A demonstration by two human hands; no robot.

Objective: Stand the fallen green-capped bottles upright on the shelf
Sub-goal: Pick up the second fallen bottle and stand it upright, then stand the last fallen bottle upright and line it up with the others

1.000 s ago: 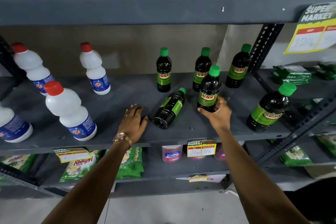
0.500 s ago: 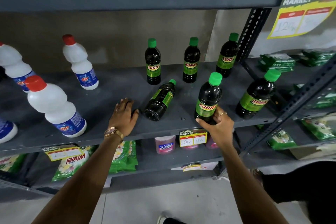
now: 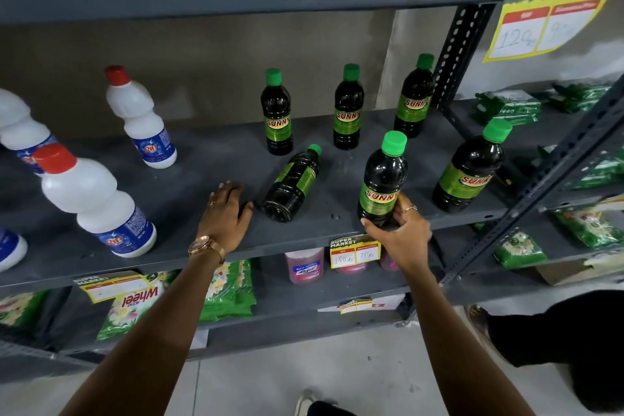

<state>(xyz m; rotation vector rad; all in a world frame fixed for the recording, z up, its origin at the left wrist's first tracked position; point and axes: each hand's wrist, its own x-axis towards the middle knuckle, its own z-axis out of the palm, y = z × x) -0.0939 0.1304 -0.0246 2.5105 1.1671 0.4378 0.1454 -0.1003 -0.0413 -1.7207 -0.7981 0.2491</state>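
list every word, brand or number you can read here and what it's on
"SUNNY": held bottle in right hand
"SUPER MARKET", "120": upper price sign; second number blurred
"SUPER MARKET", "150", "75": shelf-edge tag
"Wheel": green packet, upside down
White bottle label: blurred

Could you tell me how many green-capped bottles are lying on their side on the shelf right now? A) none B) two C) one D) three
C: only one bottle lies flat, between the left hand and the upright bottle the right hand grips; the other four stand upright.
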